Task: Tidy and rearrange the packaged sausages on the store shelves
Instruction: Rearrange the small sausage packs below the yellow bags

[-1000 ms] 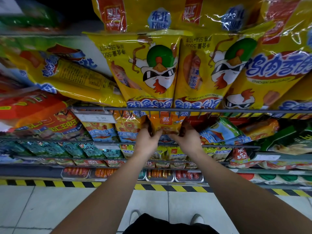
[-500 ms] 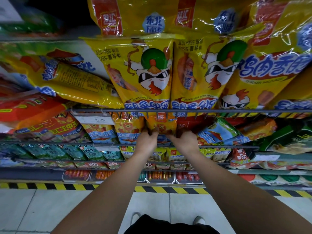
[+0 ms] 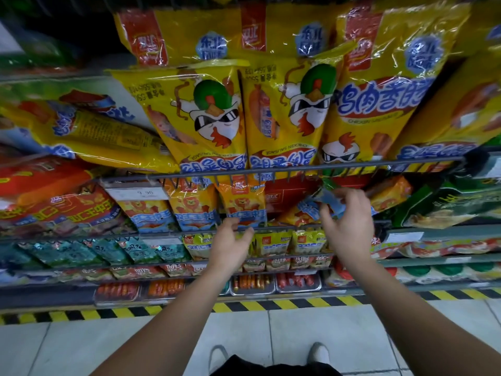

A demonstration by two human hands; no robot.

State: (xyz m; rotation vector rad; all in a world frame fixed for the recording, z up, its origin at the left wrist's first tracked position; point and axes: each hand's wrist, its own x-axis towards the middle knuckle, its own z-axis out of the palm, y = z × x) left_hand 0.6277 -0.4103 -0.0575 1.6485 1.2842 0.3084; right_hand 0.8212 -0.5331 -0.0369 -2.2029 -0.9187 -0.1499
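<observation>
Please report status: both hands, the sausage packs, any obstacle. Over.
Left hand open, below the lion pack, holding nothing. Right hand pinches the tilted blue pack. Wire rail close above it.

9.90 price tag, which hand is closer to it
Left. The left hand is below and right of the price tag; the right hand is farther right, pinching a blue packet.

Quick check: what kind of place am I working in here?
Most likely a grocery store aisle: tiered wire-fronted shelves packed with bagged sausages, a 9.90 price tag on the rail, and yellow-black hazard tape along the floor edge.
</observation>
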